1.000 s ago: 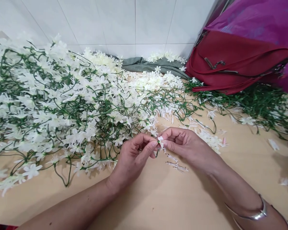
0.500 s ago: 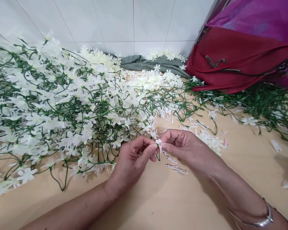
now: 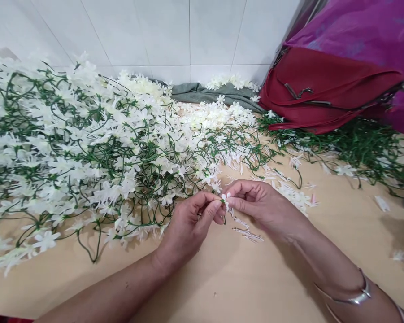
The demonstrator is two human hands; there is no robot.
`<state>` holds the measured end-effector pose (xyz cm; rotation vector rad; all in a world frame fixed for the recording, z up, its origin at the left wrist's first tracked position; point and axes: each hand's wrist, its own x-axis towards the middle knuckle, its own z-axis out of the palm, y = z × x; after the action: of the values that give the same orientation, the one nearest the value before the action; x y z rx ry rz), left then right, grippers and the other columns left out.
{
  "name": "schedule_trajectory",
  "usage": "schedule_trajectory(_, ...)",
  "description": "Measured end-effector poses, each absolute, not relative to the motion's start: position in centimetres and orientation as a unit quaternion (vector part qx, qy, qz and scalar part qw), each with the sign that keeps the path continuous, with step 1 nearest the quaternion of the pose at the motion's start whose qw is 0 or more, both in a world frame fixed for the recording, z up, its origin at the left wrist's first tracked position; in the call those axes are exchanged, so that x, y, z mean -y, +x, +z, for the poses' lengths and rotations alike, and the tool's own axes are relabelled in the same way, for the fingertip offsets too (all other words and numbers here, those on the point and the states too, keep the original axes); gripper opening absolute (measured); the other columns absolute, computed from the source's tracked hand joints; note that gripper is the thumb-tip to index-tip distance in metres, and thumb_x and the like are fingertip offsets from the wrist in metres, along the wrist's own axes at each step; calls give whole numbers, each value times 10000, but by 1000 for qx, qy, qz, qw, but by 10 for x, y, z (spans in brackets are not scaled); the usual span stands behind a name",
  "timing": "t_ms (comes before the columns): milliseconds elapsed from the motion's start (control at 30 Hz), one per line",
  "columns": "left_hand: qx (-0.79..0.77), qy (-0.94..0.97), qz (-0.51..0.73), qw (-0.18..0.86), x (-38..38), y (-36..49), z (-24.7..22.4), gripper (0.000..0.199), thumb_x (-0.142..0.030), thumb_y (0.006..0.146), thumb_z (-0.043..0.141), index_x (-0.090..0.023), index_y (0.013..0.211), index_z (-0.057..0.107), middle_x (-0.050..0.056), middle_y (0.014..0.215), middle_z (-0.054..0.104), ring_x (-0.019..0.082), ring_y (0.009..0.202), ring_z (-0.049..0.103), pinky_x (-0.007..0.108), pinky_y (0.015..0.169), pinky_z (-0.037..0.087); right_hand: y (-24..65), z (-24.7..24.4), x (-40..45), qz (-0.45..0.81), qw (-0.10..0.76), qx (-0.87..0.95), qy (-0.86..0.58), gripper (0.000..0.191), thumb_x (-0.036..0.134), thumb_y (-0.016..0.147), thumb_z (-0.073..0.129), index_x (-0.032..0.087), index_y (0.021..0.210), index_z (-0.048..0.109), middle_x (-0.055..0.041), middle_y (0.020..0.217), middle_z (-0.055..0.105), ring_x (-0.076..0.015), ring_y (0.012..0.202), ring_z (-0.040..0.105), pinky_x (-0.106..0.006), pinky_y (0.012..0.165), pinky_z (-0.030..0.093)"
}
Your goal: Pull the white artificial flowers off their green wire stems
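Note:
Over the table's middle, my left hand (image 3: pixel 194 220) pinches a green plastic flower stem (image 3: pixel 224 219) between thumb and forefinger. At the tip of that stem sits a small white artificial flower (image 3: pixel 226 198), and my right hand (image 3: pixel 255 204) has thumb and forefinger closed on its petals. The fingertips of both hands nearly meet around it and hide part of the flower. Just below them, several thin white stamen pieces (image 3: pixel 247 234) lie on the tabletop. To the left rises a big heap of white artificial flowers on green stems (image 3: pixel 97 148).
A red handbag (image 3: pixel 323 89) and a purple plastic bag (image 3: pixel 363 27) stand at the back right, with green stems (image 3: pixel 359 141) before them. Loose white blossoms (image 3: pixel 218 115) and a grey-green cloth (image 3: pixel 211 94) lie along the tiled wall (image 3: pixel 168 36).
The view has shifted slightly. Both hands stay together at the flower, whose petals now sit a little further right and look more spread.

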<state>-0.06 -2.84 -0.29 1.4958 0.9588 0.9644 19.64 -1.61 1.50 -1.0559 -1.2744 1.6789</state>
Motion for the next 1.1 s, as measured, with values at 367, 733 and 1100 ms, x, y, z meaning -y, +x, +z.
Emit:
schedule_trajectory(367,-405,639,395,521,28,-3,-3,225,-286,1032,583,-178,887,716,11,767,756,129,754,709,230,765,532,193,19,15,634,377,496,-458,332,469,745,891,212,700,686,4,698,693,-151,677,596,-293,670,453)
schedule_trajectory(733,-398,651,389,516,28,-2,-5,224,-293,1035,583,-182,894,717,15,795,745,143,773,689,249,777,508,194,18,16,639,363,530,-423,288,452,843,826,214,786,674,-9,732,751,-163,716,671,-292,686,480)
schedule_trajectory(1100,-377,596,456,544,32,-1,-4,121,-312,1060,549,-200,1056,596,-1,833,667,138,784,638,272,783,512,231,26,4,377,555,532,-517,203,408,863,786,223,822,714,-18,784,708,-174,758,643,-316,775,512)
